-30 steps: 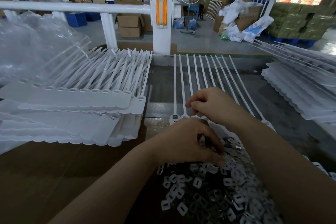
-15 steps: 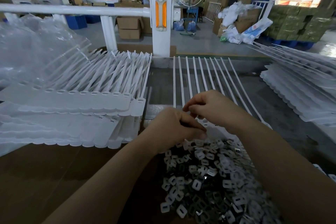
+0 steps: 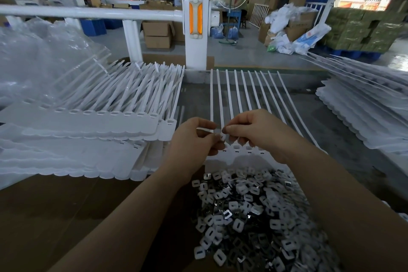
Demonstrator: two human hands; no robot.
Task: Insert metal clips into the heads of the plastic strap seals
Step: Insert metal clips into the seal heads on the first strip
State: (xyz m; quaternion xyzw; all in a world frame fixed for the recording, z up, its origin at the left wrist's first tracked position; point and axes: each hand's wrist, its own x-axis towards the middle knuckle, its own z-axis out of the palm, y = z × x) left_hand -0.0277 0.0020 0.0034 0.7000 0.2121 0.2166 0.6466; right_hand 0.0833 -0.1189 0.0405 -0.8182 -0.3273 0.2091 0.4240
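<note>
Near the middle of the brown surface, two bare hands meet over a joined white plastic strip of strap seals, whose thin straps fan away toward the far edge. The left hand curls its fingers in a pinching grip at the leftmost seal head, thumb and forefinger closed on the white plastic. The right hand pinches just beside it, fingertips almost touching the left hand's; whether a clip sits between them is too small to tell. Just below the hands, toward the near edge, lies a loose heap of small square metal clips with white faces. Along the left side rests a tall stack of white seal strips. Another stack of white strips lies at the right edge.
</note>
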